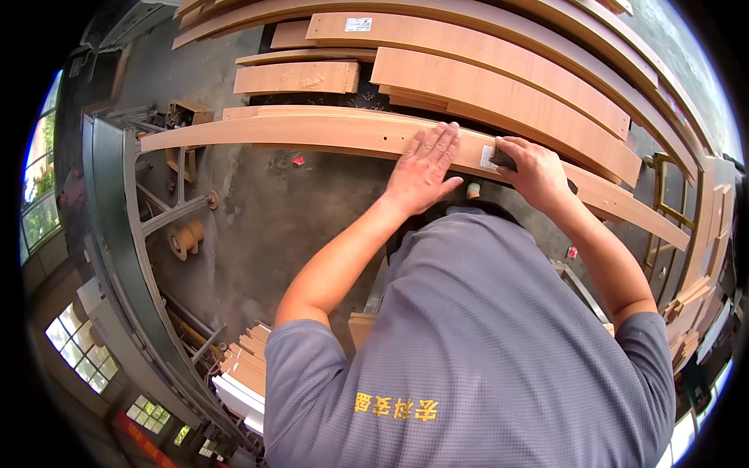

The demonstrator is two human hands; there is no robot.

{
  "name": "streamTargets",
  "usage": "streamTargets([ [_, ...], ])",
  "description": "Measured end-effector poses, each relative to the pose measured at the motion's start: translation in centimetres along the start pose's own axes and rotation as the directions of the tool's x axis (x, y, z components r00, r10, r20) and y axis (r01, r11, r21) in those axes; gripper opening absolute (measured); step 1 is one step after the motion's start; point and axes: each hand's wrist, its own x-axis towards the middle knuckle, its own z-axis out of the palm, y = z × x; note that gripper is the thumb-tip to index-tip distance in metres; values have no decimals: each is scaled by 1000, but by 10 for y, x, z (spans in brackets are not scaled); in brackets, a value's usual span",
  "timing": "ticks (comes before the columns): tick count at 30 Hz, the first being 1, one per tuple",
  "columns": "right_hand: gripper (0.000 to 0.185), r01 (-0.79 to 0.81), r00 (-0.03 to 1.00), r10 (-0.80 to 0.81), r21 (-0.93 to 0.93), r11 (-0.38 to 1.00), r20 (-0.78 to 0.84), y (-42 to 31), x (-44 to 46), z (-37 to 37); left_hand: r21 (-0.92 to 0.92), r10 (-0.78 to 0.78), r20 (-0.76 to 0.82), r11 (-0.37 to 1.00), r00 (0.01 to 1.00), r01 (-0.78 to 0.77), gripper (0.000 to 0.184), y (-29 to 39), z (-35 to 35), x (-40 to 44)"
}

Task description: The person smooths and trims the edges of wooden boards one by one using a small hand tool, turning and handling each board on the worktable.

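My left hand (425, 165) lies flat on a long wooden board (312, 134), fingers stretched out and thumb apart. Just right of it, my right hand (537, 171) is closed around a small dark block-like tool (506, 158), which is mostly hidden by the fingers. That tool rests on or just above the same board, beside a white printed label (488, 157). A pair of small dark holes shows in the board to the left of my left hand.
Several more boards lie beyond, among them a wide plank (499, 101) and a short piece (296, 78) with shavings. A metal-framed bench (113, 179) runs along the left. A wooden spool (186, 239) sits on the floor, and a yellow frame (659, 203) stands at right.
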Motion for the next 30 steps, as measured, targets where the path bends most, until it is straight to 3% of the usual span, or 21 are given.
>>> streamTargets([
  [2,51,-7,999,8,-11,1000,41,-8,9,3,74,-139,-10,987,990,140,92,-53,-14,-29],
  [4,51,-48,995,49,-10,999,83,-15,18,-3,61,-317,-187,941,930,333,89,-121,-26,-68],
  [7,49,-26,993,28,-15,1000,117,-34,39,2,3,-568,-419,780,709,626,80,-253,-39,-139],
  [9,49,25,995,-28,25,999,98,-60,60,5,-281,-733,-573,596,367,752,88,-342,-34,-186],
  [10,49,34,995,-35,10,999,96,-76,73,10,-622,-911,-397,358,113,696,94,-363,-46,-196],
  [11,48,39,995,-39,-6,999,97,-92,84,16,-793,-943,-324,229,-73,565,79,-379,-57,-202],
  [13,47,26,992,-22,-26,999,124,-132,115,22,-999,-989,51,-50,141,8,53,-413,-75,-226],
  [14,46,24,990,-20,-23,999,143,-152,130,25,-998,-981,48,-55,188,-29,30,-418,-73,-229],
  [15,46,13,987,-7,-37,999,160,-175,143,31,-996,-979,72,-79,189,-32,30,-415,-75,-231],
  [17,45,40,987,-32,-52,998,155,-217,174,39,-983,-940,114,-153,321,-99,26,-405,-81,-230],
  [22,42,55,969,-21,-131,990,248,-320,256,61,-992,-901,123,-127,416,17,24,-409,-90,-234],
  [23,38,101,976,-74,-125,987,203,-336,271,74,-992,-889,123,-127,441,22,23,-411,-91,-233],
  [25,22,149,978,-130,-111,983,162,-375,308,97,-989,-875,145,-144,461,36,24,-414,-95,-238],
  [27,21,214,971,-195,-133,968,139,-410,342,114,-981,-843,190,-182,504,66,23,-418,-93,-239],
  [29,23,170,972,-138,-169,971,190,-427,345,105,-974,-830,227,-203,509,102,24,-419,-102,-236],
  [30,25,153,983,-139,-119,981,120,-411,333,110,-972,-828,236,-206,508,115,26,-420,-106,-237],
])
